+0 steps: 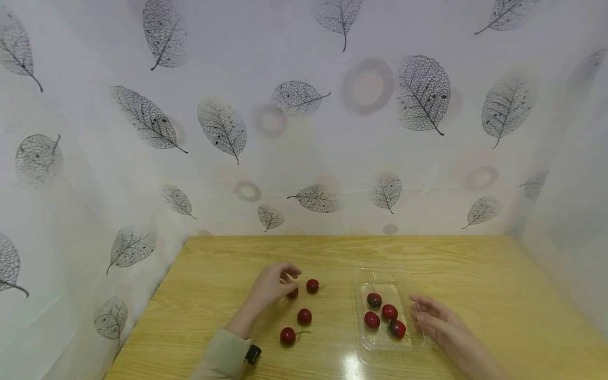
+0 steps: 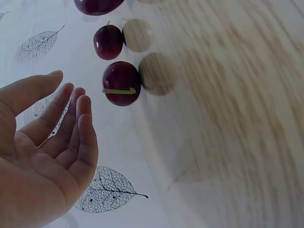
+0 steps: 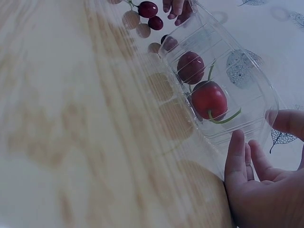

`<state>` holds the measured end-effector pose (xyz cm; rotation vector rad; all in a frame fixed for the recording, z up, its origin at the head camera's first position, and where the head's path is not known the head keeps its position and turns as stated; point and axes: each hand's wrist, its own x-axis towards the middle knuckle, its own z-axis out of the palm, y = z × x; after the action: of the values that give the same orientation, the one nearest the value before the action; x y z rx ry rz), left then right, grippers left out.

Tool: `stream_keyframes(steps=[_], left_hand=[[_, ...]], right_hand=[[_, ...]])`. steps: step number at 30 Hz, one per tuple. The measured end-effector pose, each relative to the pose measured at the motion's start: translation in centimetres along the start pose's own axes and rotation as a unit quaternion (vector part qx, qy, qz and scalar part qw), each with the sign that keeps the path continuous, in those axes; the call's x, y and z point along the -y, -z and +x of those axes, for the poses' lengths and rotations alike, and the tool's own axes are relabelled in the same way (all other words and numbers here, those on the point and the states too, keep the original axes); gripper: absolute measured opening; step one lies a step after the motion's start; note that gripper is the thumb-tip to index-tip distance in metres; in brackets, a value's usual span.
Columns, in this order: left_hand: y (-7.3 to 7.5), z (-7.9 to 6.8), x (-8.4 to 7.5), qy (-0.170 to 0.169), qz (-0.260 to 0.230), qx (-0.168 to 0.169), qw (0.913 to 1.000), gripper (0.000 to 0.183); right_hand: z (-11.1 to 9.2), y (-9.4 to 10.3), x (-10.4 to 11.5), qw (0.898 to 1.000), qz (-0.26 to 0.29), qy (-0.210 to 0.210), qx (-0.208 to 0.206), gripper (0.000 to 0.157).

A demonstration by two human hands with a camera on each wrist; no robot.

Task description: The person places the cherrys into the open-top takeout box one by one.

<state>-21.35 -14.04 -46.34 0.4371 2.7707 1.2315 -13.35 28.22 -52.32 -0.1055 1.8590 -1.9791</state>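
Note:
My left hand is above the table's left part, beside a dark red cherry partly hidden by its fingers. In the left wrist view that hand has thumb and fingers apart with nothing between them, and a cherry with a green stem lies just past the fingertips. A clear plastic box holds several cherries. At its right side is my right hand, fingers loosely bent; in the right wrist view its thumb appears to touch the box's end wall.
Between the left hand and the box lie more loose cherries, one farther back, one in the middle and one nearer. The wooden table meets a leaf-patterned white sheet at the back and sides.

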Motion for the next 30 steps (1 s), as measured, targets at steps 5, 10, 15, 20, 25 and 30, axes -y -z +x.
stream_keyframes(steps=[5, 10, 15, 20, 25, 30], left_hand=[[0.2, -0.4, 0.6, 0.016, -0.003, -0.010, 0.9998, 0.022], [0.5, -0.7, 1.1, 0.038, -0.008, -0.024, 0.9990, 0.023], [0.7, -0.7, 1.7, 0.054, -0.011, -0.023, 0.9982, 0.024], [0.8, -0.6, 2.4, 0.057, -0.021, -0.008, 0.9981, 0.025], [1.0, -0.5, 2.8, 0.068, -0.029, 0.017, 0.9971, 0.028], [1.1, -0.4, 3.0, 0.069, -0.038, 0.046, 0.9959, 0.030]], right_hand=[[0.1, 0.1, -0.1, 1.000, 0.003, 0.005, 0.004, 0.053], [0.1, 0.3, -0.2, 1.000, 0.005, -0.001, 0.008, 0.051], [0.1, 0.2, -0.1, 1.000, -0.003, 0.003, 0.007, 0.057], [0.0, 0.2, 0.0, 1.000, -0.011, 0.009, 0.012, 0.062], [0.0, 0.1, 0.1, 1.000, -0.018, 0.005, 0.008, 0.064], [0.0, 0.0, 0.2, 1.000, -0.014, -0.003, 0.005, 0.063]])
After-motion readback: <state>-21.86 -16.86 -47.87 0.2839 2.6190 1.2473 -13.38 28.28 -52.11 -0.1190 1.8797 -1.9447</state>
